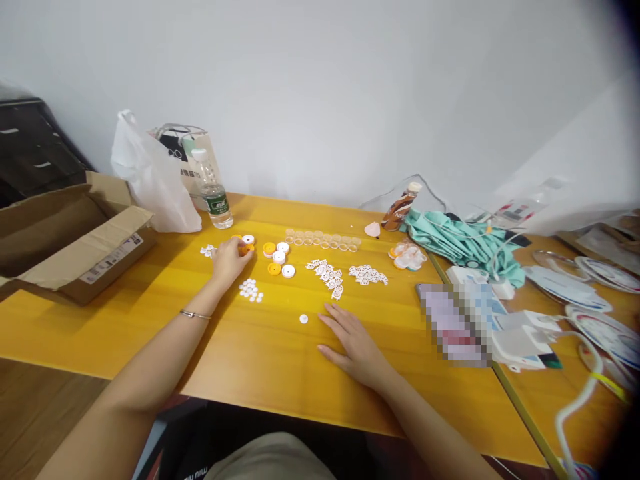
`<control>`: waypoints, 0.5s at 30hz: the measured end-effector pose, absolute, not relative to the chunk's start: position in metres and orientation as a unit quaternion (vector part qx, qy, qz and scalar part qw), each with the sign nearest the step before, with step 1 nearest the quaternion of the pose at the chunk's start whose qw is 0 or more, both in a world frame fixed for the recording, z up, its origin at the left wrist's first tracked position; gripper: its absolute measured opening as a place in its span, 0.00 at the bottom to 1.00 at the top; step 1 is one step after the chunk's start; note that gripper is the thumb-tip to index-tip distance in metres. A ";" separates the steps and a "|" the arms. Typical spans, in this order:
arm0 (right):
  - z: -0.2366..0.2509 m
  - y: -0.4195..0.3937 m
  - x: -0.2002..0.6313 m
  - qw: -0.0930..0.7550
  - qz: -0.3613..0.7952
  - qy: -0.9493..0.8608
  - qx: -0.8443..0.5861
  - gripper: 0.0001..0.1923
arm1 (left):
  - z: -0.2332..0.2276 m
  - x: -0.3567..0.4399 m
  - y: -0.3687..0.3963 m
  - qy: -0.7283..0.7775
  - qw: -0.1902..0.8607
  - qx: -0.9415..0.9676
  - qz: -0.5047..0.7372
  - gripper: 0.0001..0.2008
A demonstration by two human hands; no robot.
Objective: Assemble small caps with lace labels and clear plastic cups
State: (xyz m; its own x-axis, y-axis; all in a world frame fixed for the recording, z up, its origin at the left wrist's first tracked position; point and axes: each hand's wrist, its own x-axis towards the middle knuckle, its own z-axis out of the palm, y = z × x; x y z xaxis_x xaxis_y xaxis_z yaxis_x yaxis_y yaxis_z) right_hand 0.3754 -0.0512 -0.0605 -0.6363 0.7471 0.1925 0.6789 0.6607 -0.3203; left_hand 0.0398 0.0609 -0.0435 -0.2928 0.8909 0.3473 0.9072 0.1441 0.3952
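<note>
Yellow wood makes up the surface (260,360), scattered with small plastic parts. Reaching far forward, the left hand (229,259) curls its fingers around an orange cap (246,249), close by the orange and white caps (279,258). Nearer the person, the right hand (353,343) lies flat, fingers spread, just right of a lone white disc (303,319). At the left edge stands an open cardboard box (65,240).

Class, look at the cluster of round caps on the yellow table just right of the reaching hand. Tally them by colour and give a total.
White caps: 3
Orange caps: 2
Total: 5
The caps under the left hand are partly hidden and left out.
</note>
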 end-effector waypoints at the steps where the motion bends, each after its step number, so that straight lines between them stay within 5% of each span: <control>1: -0.061 -0.051 0.375 0.154 0.110 -0.898 -0.398 0.26 | -0.043 0.040 0.060 -0.755 0.017 -0.595 -0.276 0.11; 15: -0.062 -0.051 0.376 0.158 0.104 -0.897 -0.399 0.26 | -0.042 0.041 0.061 -0.738 0.013 -0.611 -0.286 0.08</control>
